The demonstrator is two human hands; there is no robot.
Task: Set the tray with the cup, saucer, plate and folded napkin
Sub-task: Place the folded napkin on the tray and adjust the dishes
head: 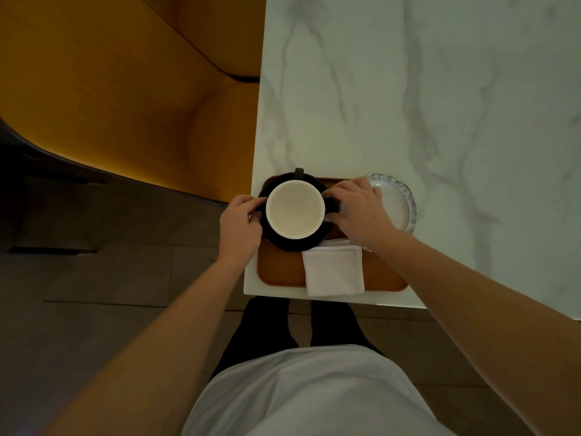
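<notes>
A brown wooden tray (pixel 276 272) lies at the near left corner of the marble table. On its far left part a dark cup with a cream inside (pixel 295 209) stands on a black saucer (pixel 301 245), handle pointing away from me. My left hand (pixel 240 226) grips the saucer's left rim. My right hand (pixel 358 209) holds the saucer's right rim beside the cup. A folded white napkin (pixel 334 270) lies on the tray's near middle, overhanging its front edge. A clear glass plate (pixel 397 201) sits at the tray's far right, partly hidden by my right hand.
The white marble table (pixel 424 105) stretches away and to the right. A yellow upholstered seat (pixel 125 89) stands to the left of the table's edge. Dark floor lies below, and my legs stand right at the table's near edge.
</notes>
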